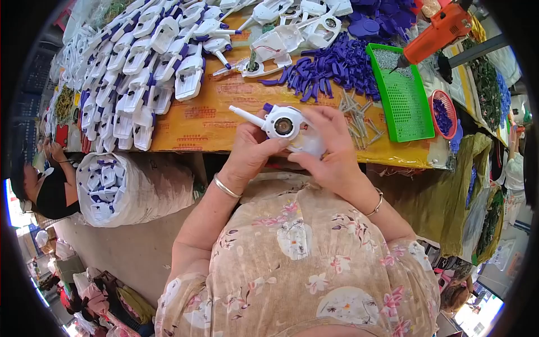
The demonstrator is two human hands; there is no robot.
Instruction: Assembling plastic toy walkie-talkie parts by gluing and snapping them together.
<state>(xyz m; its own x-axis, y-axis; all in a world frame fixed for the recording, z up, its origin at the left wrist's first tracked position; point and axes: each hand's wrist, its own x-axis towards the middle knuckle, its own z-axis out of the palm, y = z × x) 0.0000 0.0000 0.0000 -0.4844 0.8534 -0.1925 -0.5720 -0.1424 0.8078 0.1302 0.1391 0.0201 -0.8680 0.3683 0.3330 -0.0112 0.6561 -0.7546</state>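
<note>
Over the table's near edge I hold a white plastic toy housing (279, 124). It has a thin white stem on its left, a purple piece on top and a round dark part with a metallic centre. My left hand (247, 153) is closed round its lower left side, with the thumb pressed below the round part. My right hand (336, 149) grips the right side between bent fingers and thumb. A pale, translucent-looking portion of the housing shows between the right fingers and thumb; the back is hidden.
White-and-purple housings (135, 59) cover the table's left. Purple plastic parts (337, 64), metallic-looking pins (355, 115), a green tray (401, 101) of small screws and a red basket (442, 112) lie right. An orange power screwdriver (441, 35) hangs above. A filled sack (132, 188) stands left.
</note>
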